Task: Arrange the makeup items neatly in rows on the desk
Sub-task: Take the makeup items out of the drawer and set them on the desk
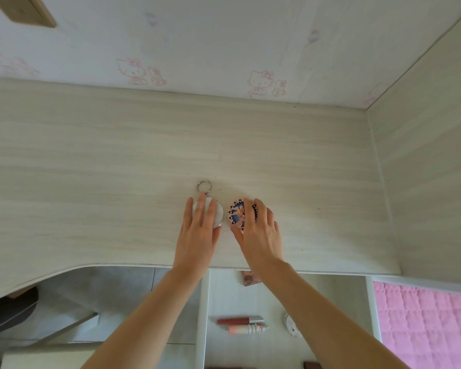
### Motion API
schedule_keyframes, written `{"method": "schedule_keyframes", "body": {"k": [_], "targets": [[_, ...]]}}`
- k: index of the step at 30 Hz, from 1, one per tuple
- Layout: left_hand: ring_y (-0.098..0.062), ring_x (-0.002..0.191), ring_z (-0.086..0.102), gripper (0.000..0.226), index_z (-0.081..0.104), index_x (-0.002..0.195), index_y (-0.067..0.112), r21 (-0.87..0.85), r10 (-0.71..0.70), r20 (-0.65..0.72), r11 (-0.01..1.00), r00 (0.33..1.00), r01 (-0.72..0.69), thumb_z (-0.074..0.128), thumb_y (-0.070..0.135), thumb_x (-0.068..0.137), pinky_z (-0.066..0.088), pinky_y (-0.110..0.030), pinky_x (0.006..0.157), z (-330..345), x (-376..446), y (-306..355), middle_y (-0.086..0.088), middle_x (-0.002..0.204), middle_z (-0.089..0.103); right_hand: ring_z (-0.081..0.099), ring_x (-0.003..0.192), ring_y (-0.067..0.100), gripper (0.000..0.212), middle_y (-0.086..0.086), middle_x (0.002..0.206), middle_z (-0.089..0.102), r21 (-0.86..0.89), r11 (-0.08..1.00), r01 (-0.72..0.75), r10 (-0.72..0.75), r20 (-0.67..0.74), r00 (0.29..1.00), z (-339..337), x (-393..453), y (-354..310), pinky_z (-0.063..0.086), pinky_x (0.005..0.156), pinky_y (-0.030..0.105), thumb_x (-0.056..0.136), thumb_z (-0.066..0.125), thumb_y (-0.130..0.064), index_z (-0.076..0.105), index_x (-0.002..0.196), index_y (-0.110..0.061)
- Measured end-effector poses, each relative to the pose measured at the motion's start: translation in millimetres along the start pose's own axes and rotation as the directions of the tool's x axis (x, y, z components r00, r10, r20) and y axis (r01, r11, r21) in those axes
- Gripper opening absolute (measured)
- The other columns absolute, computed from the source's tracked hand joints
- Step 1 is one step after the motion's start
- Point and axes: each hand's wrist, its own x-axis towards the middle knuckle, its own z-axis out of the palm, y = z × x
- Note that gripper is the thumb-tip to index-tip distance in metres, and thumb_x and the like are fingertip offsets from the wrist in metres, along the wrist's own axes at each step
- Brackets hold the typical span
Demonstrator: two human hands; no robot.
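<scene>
- The left hand [200,230] lies flat with straight fingers on the white round mirror [218,213]; it presses the mirror and grips nothing.
- The right hand [258,230] curls its fingers over the patterned round compact [238,213] and holds it by the rim against the surface [91,182].
- The two items sit side by side, just apart, in the middle of the surface and nearer its front edge than the wall.
- Risk: a flat palm gives no grip. The mirror can skid or rotate under pressure, which would likely break the row alignment.
- Risk: the key ring [204,187] on the mirror points toward the wall and can snag or swing if the mirror turns.
- Risk: if either hand draws an item back, it can slide off the front edge into the open drawer [224,294] below.
- Remaining items, including two lip tubes [240,324] and a small white case [290,326], lie in the drawer, so the task appears to be at an early stage.
- Open room: wide bare surface extends left, right and toward the wall. The side panel [423,182] bounds the right end.
</scene>
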Motion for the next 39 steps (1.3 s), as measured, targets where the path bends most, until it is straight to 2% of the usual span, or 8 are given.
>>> {"method": "schedule_keyframes", "body": {"k": [4,8,10,16,21,29,35,39], "targets": [[-0.042,0.139,0.027,0.051,0.040,0.142,0.009,0.023,0.047,-0.006,0.999,0.999,-0.047,0.048,0.029,0.095,0.032,-0.043,0.111,0,20,-5,-0.014,0.152,0.031,0.060,0.105,0.033,0.061,0.018,0.127,0.054,0.061,0.997,0.048,-0.049,0.015,0.999,-1,13,6,0.058,0.071,0.037,0.069,0.076,-0.019,0.056,0.124,-0.003],[-0.042,0.138,0.028,0.051,0.039,0.142,0.007,0.068,0.066,0.012,0.996,0.998,-0.066,0.043,0.030,0.097,0.031,-0.044,0.113,1,50,-12,-0.016,0.152,0.031,0.038,0.131,0.030,0.066,0.012,0.146,0.035,0.150,0.984,0.097,-0.109,0.075,0.991,-10,38,10,0.052,0.089,0.037,0.080,0.067,-0.015,0.040,0.139,-0.010],[-0.042,0.137,0.029,0.051,0.040,0.141,0.007,0.067,0.074,0.012,0.995,0.997,-0.074,0.042,0.032,0.097,0.032,-0.044,0.113,-1,64,-15,-0.017,0.151,0.031,0.030,0.136,0.026,0.066,0.009,0.150,0.029,0.181,0.977,0.113,-0.129,0.080,0.988,-13,52,11,0.049,0.093,0.034,0.082,0.063,-0.014,0.035,0.142,-0.013],[-0.045,0.137,0.029,0.053,0.040,0.140,0.005,0.038,0.126,0.020,0.991,0.992,-0.127,0.048,0.027,0.093,0.036,-0.049,0.109,-7,96,-16,-0.018,0.149,0.034,0.028,0.139,0.026,0.067,0.011,0.151,0.028,0.205,0.968,0.142,-0.157,0.058,0.986,-11,87,12,0.047,0.099,0.034,0.082,0.065,-0.010,0.036,0.143,-0.010],[-0.042,0.139,0.027,0.053,0.037,0.139,0.011,0.022,0.065,0.001,0.998,0.998,-0.065,0.059,0.020,0.092,0.030,-0.055,0.109,-9,112,-16,-0.016,0.151,0.032,0.026,0.141,0.026,0.067,0.010,0.151,0.026,0.192,0.966,0.174,-0.189,0.063,0.980,-9,108,11,0.047,0.101,0.037,0.082,0.064,-0.010,0.036,0.143,-0.010],[-0.035,0.145,0.013,0.053,0.033,0.145,0.014,0.012,-0.032,0.004,0.999,0.999,0.032,0.052,0.024,0.096,0.018,-0.052,0.114,-14,121,-16,-0.009,0.157,0.021,0.002,0.148,0.024,0.066,0.004,0.160,0.006,0.124,0.971,0.205,-0.220,0.122,0.968,-9,123,12,0.033,0.113,0.037,0.092,0.052,-0.008,0.022,0.150,-0.016],[-0.030,0.147,0.002,0.056,0.026,0.147,0.017,-0.010,-0.066,0.017,0.998,0.998,0.066,0.049,0.024,0.097,0.009,-0.051,0.116,-19,124,-13,-0.004,0.160,0.011,-0.001,0.148,0.030,0.070,0.005,0.161,0.001,0.095,0.962,0.257,-0.265,0.084,0.961,-9,118,15,0.026,0.117,0.038,0.092,0.047,0.000,0.015,0.152,-0.017],[-0.026,0.148,0.001,0.064,0.022,0.149,0.018,-0.026,-0.034,0.020,0.999,0.999,0.035,0.053,0.020,0.093,0.008,-0.048,0.117,-21,111,-10,-0.001,0.160,0.010,0.000,0.148,0.028,0.071,0.007,0.161,0.004,0.119,0.961,0.248,-0.257,0.074,0.963,-13,102,18,0.020,0.119,0.036,0.092,0.050,-0.004,0.013,0.152,-0.010]]}}
